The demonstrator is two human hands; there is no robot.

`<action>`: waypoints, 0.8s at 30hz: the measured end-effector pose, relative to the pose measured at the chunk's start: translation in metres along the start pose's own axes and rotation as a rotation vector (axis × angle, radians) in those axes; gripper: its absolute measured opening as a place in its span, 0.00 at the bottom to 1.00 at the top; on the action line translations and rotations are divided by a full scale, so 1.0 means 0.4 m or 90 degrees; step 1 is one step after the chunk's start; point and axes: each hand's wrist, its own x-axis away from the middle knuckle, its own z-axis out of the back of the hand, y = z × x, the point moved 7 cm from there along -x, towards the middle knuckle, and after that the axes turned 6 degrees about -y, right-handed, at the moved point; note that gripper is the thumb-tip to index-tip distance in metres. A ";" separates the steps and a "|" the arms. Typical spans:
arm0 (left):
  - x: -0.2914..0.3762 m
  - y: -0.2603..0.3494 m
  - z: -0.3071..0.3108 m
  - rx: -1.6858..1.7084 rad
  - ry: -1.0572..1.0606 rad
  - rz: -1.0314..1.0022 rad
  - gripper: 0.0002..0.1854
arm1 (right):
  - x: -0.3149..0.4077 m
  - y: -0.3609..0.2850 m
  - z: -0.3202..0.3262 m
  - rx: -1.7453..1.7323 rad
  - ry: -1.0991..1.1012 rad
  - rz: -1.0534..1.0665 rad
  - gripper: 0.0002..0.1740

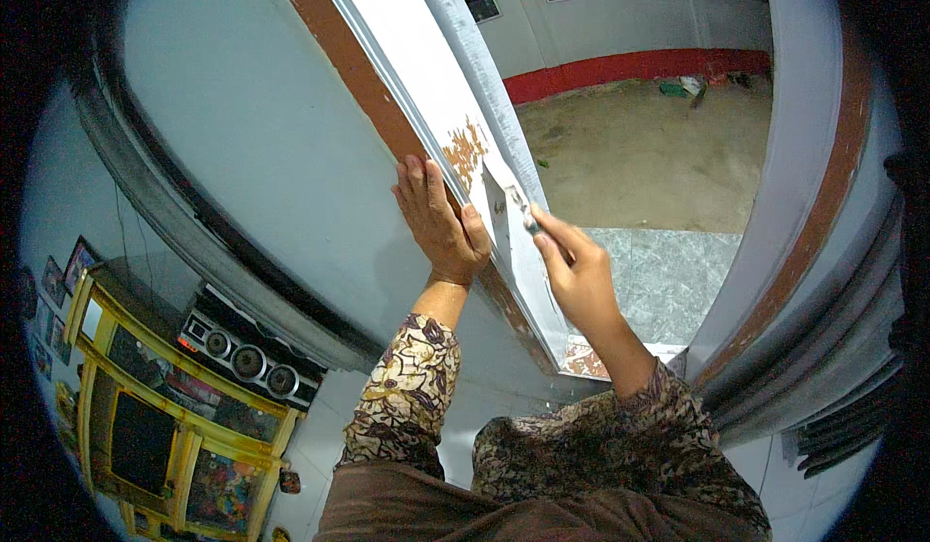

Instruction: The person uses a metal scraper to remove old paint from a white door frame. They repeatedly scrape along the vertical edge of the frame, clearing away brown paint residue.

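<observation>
My right hand (577, 266) grips the short handle of a scraper (517, 197), with its blade against the white door frame (407, 41). Just beyond the blade, a ragged patch (465, 151) shows brown where the white paint is gone. A dark grey area (498, 204) lies beside the blade; whether it is a shadow or a metal plate is unclear. My left hand (439, 222) lies flat over the frame's inner edge and the brown trim (349, 70), holding nothing, thumb apart from the fingers.
Past the doorway are grey tiles (654, 273), bare ground (639, 157) and a wall with a red base (625, 70). A yellow-framed cabinet (182, 415) and a speaker unit (251, 360) stand at lower left. Grey curtains (821, 324) hang at right.
</observation>
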 end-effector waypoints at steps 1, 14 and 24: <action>-0.001 0.000 0.001 0.000 0.002 -0.001 0.37 | 0.016 0.009 -0.001 -0.020 -0.013 -0.055 0.18; -0.032 0.076 0.001 -0.200 -0.086 -0.214 0.30 | 0.016 0.082 -0.023 -0.051 0.017 -0.045 0.18; -0.230 0.074 -0.002 -0.272 -0.462 -0.585 0.19 | 0.077 0.000 0.007 0.000 -0.022 -0.034 0.20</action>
